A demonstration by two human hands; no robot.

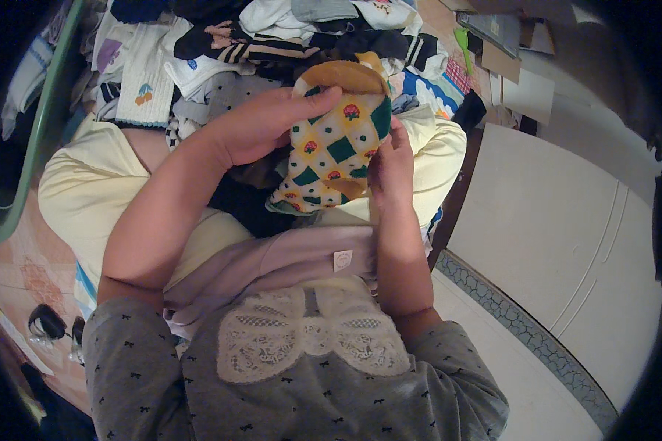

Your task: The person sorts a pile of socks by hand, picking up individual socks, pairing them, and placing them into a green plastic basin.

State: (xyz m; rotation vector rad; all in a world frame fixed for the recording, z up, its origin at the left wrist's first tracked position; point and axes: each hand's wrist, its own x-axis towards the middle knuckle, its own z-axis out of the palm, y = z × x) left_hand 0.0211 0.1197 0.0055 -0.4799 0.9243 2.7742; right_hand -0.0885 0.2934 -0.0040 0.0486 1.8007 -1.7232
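Both hands hold a patterned sock (336, 132) in white, yellow and green with small red motifs; its brown part lies folded at the top. My left hand (270, 118) grips the sock's upper left edge, thumb over the front. Around the sock's right side are the fingers of my right hand (393, 165), partly hidden behind it. Beyond the hands lies a heap of socks, among them a white ribbed sock with a cherry motif (143, 88), a black sock with light stripes (248, 49) and a dark grey dotted sock (234, 96). Dark cloth (254, 204) rests between the legs.
A green plastic rim (47, 121) of a basin or tub curves along the left, with a light sock inside. On the right stand a pale panel (540, 220), cardboard pieces (499, 63) and a bright green object (462, 47). Dark shoes (49, 322) sit on the tiled floor.
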